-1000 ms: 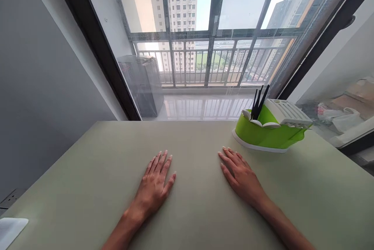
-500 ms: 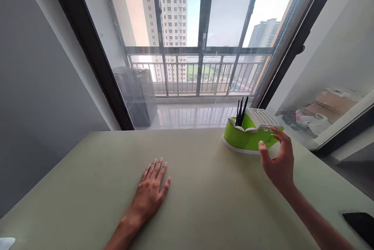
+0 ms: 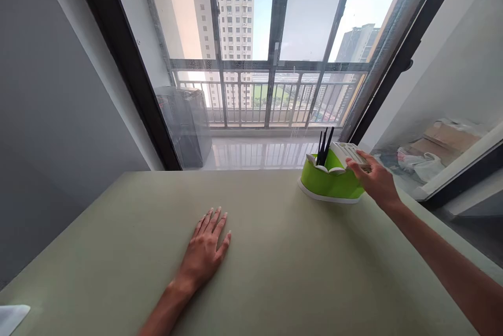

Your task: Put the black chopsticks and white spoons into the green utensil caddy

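At the far right of the table stands a green and white holder (image 3: 328, 184) with a white base. Several thin black sticks (image 3: 324, 150) poke up from its left part, and a white slotted top (image 3: 343, 152) covers its right part. My right hand (image 3: 375, 176) reaches over the holder's right end, with thumb and fingers closed on the front edge of the slotted top. The fingertips partly hide that edge. My left hand (image 3: 205, 249) lies flat on the table with fingers spread, holding nothing, well apart from the holder.
The pale green table (image 3: 267, 252) spreads beneath both hands. A white object (image 3: 12, 318) is cut off at the lower left edge. Behind the table are a glass window with dark frames and a plastic-covered grey box (image 3: 183, 129). Bags and cardboard (image 3: 436, 144) lie at the right.
My right hand has moved forward and a little left onto the slotted top. Its thumb and fingers have come closer together. My left hand has stayed on the table. The view has shifted slightly.
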`<action>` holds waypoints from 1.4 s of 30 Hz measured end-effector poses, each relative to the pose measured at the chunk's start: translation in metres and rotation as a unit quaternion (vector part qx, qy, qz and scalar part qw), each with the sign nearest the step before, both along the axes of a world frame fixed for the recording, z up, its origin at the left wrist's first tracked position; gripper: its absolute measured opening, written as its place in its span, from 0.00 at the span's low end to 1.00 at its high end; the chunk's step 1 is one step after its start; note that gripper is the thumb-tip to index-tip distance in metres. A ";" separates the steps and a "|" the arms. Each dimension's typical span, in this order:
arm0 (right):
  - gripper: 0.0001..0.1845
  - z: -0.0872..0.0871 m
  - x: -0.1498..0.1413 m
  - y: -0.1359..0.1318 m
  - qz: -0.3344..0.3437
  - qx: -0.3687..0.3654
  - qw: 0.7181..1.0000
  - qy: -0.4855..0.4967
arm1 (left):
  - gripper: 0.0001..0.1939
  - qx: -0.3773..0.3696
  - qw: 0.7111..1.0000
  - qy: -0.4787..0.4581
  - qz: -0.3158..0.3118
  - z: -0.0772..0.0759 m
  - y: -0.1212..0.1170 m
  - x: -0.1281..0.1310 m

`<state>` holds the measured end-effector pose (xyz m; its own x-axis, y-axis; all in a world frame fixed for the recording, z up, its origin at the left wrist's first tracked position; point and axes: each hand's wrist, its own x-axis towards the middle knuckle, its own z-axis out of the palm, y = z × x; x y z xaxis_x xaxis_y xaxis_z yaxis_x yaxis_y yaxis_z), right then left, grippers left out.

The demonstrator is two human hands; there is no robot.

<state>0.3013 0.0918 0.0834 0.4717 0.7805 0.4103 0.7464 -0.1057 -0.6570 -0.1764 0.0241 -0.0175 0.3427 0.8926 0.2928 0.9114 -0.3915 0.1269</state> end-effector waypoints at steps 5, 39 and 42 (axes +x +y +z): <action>0.42 0.004 -0.013 -0.003 0.020 0.006 0.999 -0.028 | 0.29 0.002 1.000 -0.004 0.003 0.001 0.000 0.001; 0.40 0.087 -0.204 -0.095 0.207 -0.254 0.923 -0.203 | 0.26 -0.048 0.998 -0.037 -0.002 0.014 -0.008 0.000; 0.41 0.090 -0.202 -0.095 0.233 -0.241 0.920 -0.205 | 0.25 -0.067 0.994 -0.083 0.001 0.018 -0.008 -0.001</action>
<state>0.0998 -0.0033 0.1730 -0.0767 0.9965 0.0320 0.9588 0.0825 -0.2717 -0.1778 0.0163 0.0007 0.2973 0.9285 0.2227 0.8748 -0.3583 0.3260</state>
